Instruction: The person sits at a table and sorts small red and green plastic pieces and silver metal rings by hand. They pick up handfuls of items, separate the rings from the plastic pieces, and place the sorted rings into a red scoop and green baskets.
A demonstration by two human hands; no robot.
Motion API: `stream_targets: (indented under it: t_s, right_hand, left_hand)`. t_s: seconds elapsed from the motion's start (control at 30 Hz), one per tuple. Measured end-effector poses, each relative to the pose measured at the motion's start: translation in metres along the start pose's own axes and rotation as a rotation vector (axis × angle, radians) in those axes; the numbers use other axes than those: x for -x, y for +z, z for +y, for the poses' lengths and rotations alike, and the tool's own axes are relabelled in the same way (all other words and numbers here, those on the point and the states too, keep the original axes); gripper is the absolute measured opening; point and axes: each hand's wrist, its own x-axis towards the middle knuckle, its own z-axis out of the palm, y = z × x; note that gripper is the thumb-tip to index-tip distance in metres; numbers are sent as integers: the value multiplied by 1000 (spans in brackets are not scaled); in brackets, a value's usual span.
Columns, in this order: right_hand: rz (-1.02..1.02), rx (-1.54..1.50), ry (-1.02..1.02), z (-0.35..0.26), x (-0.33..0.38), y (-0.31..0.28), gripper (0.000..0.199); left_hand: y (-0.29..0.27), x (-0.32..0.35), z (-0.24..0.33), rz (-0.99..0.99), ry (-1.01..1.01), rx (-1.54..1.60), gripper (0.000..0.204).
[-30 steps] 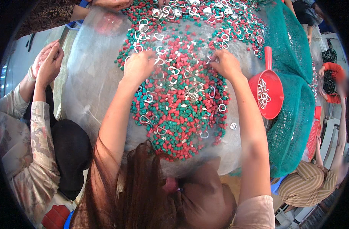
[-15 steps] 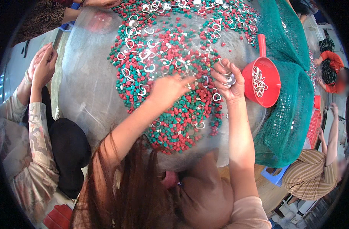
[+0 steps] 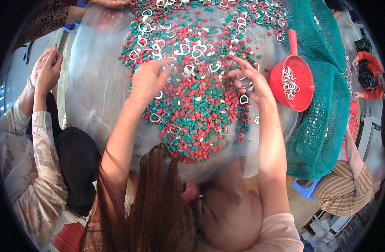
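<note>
A heap of small red and green cone-shaped chips (image 3: 196, 126) covers the table, with several pale metal D-shaped rings (image 3: 182, 49) scattered on top. My left hand (image 3: 147, 82) is over the left side of the heap, its thumb and forefinger closing on a shiny metal ring (image 3: 172, 66). On the right, my right hand (image 3: 258, 86) keeps a few silvery metal pieces (image 3: 246, 84) in its curled fingers, while its forefinger stretches toward the heap. Just beyond that hand stands a red plastic dipper (image 3: 304, 80) with metal rings (image 3: 290, 84) inside.
Green mesh netting (image 3: 316, 130) lines the table's right side. Grey sheeting (image 3: 95, 75) covers the tabletop. At the left sits a person with clasped hands (image 3: 47, 67); another person's hand (image 3: 112, 3) rests at the far edge. Other people are at the right, near a blue stool (image 3: 305, 189).
My left hand has moved left, from the middle of the heap to a metal ring. My right hand's forefinger has stretched out; metal pieces stay in that hand.
</note>
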Motion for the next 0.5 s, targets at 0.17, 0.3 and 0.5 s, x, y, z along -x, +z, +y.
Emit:
stream_targets:
  t_s: [0.17,0.3,0.5]
  right_hand:
    - [-394,332,308,24,26,-1,40]
    - [-446,478,470,47,60,13,46]
    - [28,372,86,48,72,11,45]
  left_hand:
    - [14,32,0,-388,92,184,18]
    - [21,44,-4,-673,37,118,20]
    - [-16,44,-5,-216,-167,36,20]
